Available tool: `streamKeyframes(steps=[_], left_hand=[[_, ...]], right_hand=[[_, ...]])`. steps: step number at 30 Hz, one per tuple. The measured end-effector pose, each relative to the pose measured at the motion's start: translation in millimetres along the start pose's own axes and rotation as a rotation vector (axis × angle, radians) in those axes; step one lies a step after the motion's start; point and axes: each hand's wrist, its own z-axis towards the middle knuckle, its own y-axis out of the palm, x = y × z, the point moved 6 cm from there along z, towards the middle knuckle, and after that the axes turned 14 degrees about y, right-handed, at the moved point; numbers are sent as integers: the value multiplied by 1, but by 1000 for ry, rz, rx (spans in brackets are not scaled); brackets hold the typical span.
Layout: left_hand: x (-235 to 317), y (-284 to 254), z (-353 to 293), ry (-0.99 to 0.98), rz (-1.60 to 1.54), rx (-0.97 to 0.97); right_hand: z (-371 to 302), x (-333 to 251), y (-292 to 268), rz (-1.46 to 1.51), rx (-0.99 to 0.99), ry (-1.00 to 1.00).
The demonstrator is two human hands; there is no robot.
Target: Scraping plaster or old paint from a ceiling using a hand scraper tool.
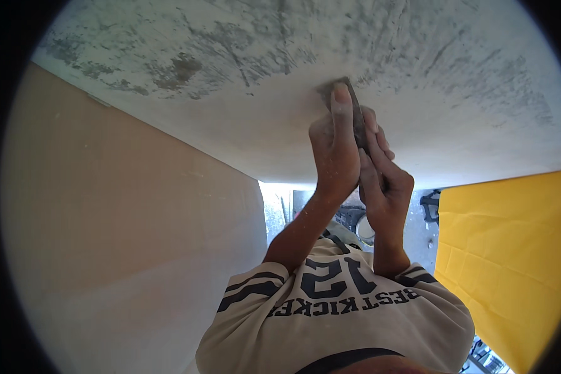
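Note:
Both my hands are raised to a pale, dusty wall [243,131] with grey smears and darker patches across its far part. Between them is a thin dark block [358,121], dusty and shaped like a sanding block, with its far end against the wall. My left hand [335,146] grips it from the left, thumb laid along its near face. My right hand [385,184] is closed on it from the right and lower down, its fingers along the block's other side. The face of the block turned to the wall is hidden.
At the left a smooth beige panel [137,199] meets the wall in a corner. A bright yellow sheet [511,243] hangs at the right. Below my arms, the grey floor [425,234] holds a round pale object [365,230] and dark items that I cannot make out.

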Motion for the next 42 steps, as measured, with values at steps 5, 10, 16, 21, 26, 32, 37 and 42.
streamKeyframes(steps=[5, 10, 16, 21, 26, 32, 37, 42], left_hand=[[11, -9, 5, -29, -35, 50], [-5, -25, -1, -46, -100, -1], [3, -27, 0, -42, -158, 17], [7, -35, 9, -8, -174, 6], [-2, -39, 2, -69, -139, -4], [-4, -40, 6, 7, -127, -36], [6, -36, 4, 6, -150, 14], [-2, -34, 3, -40, -152, 2]], right_hand=[[1, -15, 12, -41, -61, 26], [-7, -2, 18, -129, -40, 45], [-6, -8, 24, -123, -2, -100], [-3, -13, 35, -176, -133, 235], [-12, -7, 35, -128, -73, 204], [-5, 5, 31, -248, -26, -17], [-6, -7, 30, -200, -60, 166], [-5, -10, 27, -178, -24, 38]])
